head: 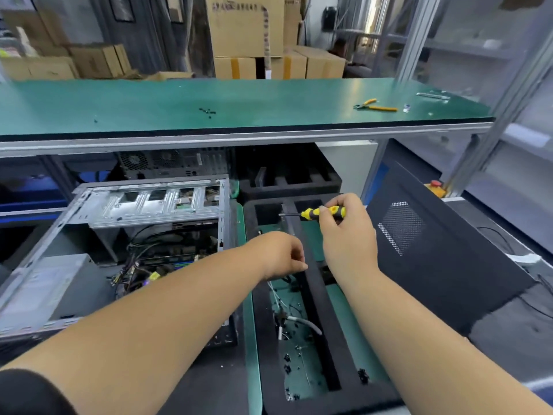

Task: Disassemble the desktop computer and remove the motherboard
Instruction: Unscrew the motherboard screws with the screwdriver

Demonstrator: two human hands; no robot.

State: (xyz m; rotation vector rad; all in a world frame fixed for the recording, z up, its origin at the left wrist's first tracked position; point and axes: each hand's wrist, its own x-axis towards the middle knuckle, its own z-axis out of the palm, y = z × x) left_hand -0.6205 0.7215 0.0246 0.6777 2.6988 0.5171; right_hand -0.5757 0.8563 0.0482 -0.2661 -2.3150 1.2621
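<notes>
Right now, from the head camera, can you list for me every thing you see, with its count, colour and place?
Open grey metal computer case: one, lower left, side panel off, cables and board visible inside.
Black perforated side panel: one, leaning at right.
Black foam tray: one, lower centre, with small black screws and a grey cable in its left compartment.
Yellow-and-black screwdriver: one, in the right hand.
Yellow-handled pliers: one, on the green shelf mat, right side.
Loose black screws: a few, middle of the shelf.
Cardboard boxes: several, brown, behind the shelf.
Left hand: over the tray, fingers curled; whether it holds anything is unclear.
Right hand: grips the screwdriver.
</notes>
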